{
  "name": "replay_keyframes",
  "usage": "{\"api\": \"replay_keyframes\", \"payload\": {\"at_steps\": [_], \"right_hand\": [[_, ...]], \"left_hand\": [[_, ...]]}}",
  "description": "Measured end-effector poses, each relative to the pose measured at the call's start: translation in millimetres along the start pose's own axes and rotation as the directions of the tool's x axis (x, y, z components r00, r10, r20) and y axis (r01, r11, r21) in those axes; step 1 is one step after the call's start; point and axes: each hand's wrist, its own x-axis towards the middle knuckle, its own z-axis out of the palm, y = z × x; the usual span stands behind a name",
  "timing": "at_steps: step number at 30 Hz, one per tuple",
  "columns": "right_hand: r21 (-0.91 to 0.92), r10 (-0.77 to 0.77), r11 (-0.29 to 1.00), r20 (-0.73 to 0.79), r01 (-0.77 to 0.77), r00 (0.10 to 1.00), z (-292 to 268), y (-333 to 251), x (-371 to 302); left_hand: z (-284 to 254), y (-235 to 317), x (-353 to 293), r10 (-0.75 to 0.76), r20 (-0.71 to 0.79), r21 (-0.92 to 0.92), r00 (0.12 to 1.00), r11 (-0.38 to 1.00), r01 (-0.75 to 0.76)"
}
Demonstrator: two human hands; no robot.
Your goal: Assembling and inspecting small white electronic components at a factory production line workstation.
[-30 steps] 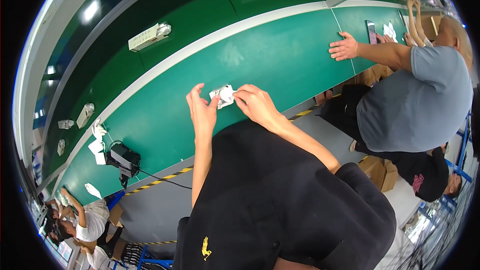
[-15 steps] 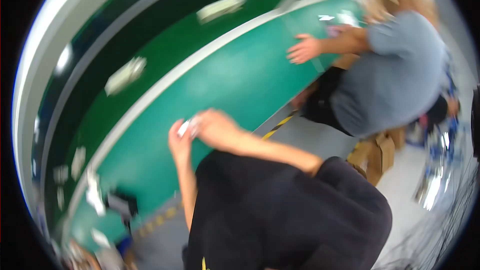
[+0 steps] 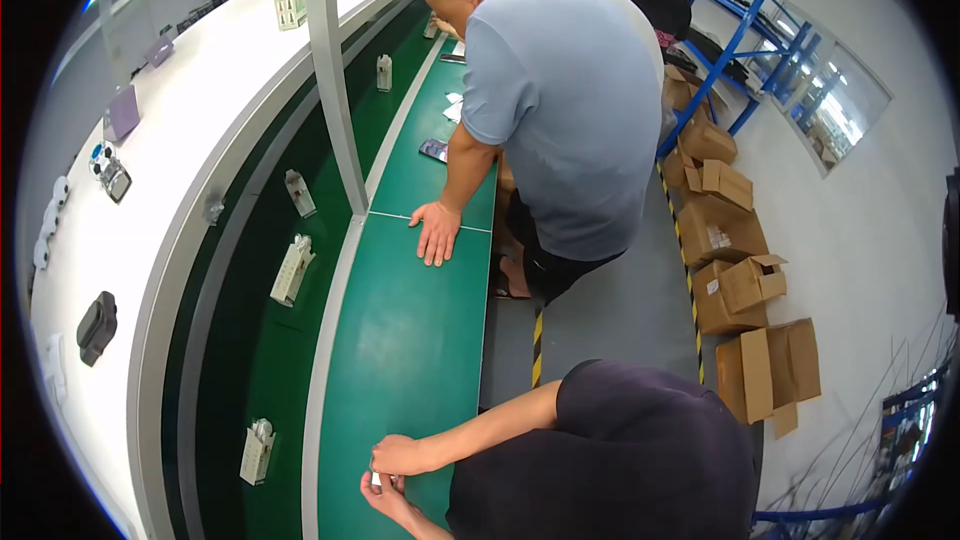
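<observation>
Close together over the green bench top (image 3: 400, 350), near the lower edge of the view, are my two hands. Between them sits a small white object (image 3: 377, 479), mostly covered by fingers; its kind cannot be made out. My left hand (image 3: 386, 500) is lower, its fingers curled round the object. Just above it, my right hand (image 3: 402, 454) is closed with the back of the hand showing, its fingertips hidden against the same object. My right forearm reaches in from the right across the bench's near edge.
Left of the bench, a dark green belt carries small open cartons (image 3: 257, 452), (image 3: 292, 270). A metal post (image 3: 335, 70) rises from the dividing rail. Ahead, a co-worker in a grey-blue shirt (image 3: 560, 100) leans on the bench. Cardboard boxes (image 3: 745, 375) line the floor at right.
My view has swung, putting the bench upright in the picture and my hands lower. Both hands stay together at the small white object. The co-worker's hand now lies flat on the bench.
</observation>
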Motion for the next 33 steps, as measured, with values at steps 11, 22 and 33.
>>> {"api": "replay_keyframes", "payload": {"at_steps": [11,22,33], "right_hand": [[-0.11,-0.175,0.968,0.343,0.224,0.923,-32,-13,-16],[-0.038,-0.195,0.978,0.192,0.206,0.962,-8,-24,-16],[0.037,-0.085,0.996,0.121,0.081,0.989,1,-12,-25]], "left_hand": [[0,6,3,0.076,-0.095,0.092,0.993,0.993,-0.068],[-22,-12,25,0.13,-0.068,0.08,0.989,0.989,-0.125],[-18,1,5,0.046,-0.034,-0.008,0.998,0.999,-0.047]]}}
